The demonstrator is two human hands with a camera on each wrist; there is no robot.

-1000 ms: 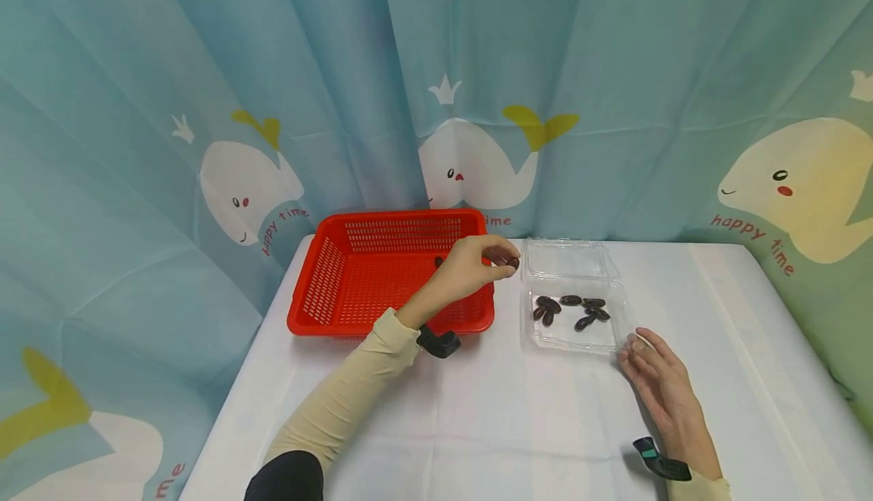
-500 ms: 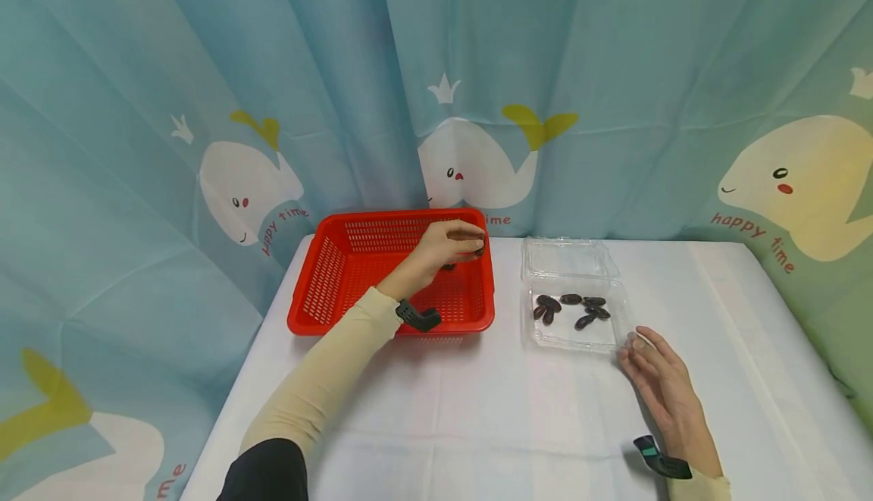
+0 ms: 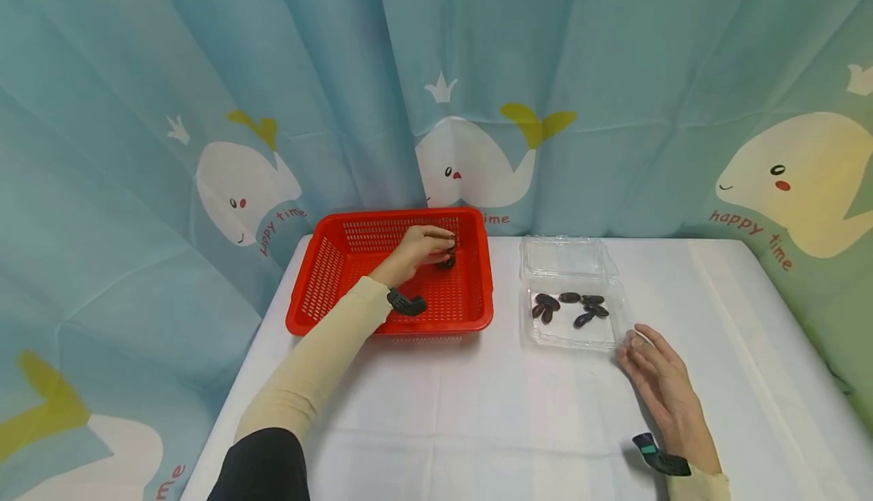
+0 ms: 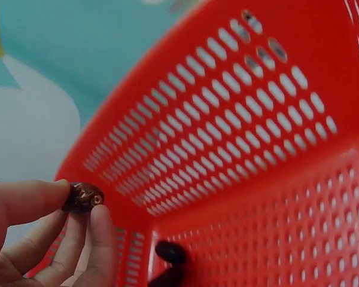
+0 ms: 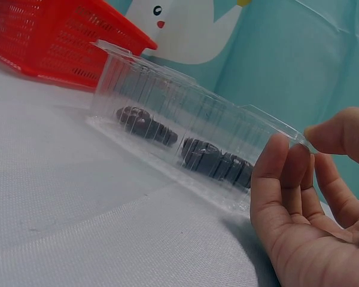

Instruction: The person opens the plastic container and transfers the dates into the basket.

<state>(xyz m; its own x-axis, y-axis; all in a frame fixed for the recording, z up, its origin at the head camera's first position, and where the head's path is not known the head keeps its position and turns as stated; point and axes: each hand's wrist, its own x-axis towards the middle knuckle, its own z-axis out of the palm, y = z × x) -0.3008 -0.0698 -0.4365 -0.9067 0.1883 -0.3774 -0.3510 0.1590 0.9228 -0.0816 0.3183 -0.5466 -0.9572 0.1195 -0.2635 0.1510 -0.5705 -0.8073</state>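
Note:
My left hand [image 3: 413, 249] is over the right part of the red plastic basket [image 3: 402, 328], pinching a dark brown, shiny date [image 4: 85, 198] between thumb and fingertips. Below it, a couple of loose dates [image 4: 170, 252] lie in the basket's corner, partly cut off by the left wrist view's edge. To the right stands a clear plastic clamshell box [image 3: 555, 334], its lid [image 3: 566, 257] folded back. Several dates [image 3: 570, 298] rest inside in two loose groups. At the box's near right corner, my right hand [image 3: 667, 383] pinches the rim between thumb and fingers.
A white cloth [image 3: 491, 410] covers the table. Close behind the basket and box hangs a blue-green curtain [image 3: 627, 107] with whale prints. A strip of cloth separates the basket from the box.
My left hand has moved left, from the gap beside the box to over the basket, with the date still pinched. My right hand and the box have stayed in place.

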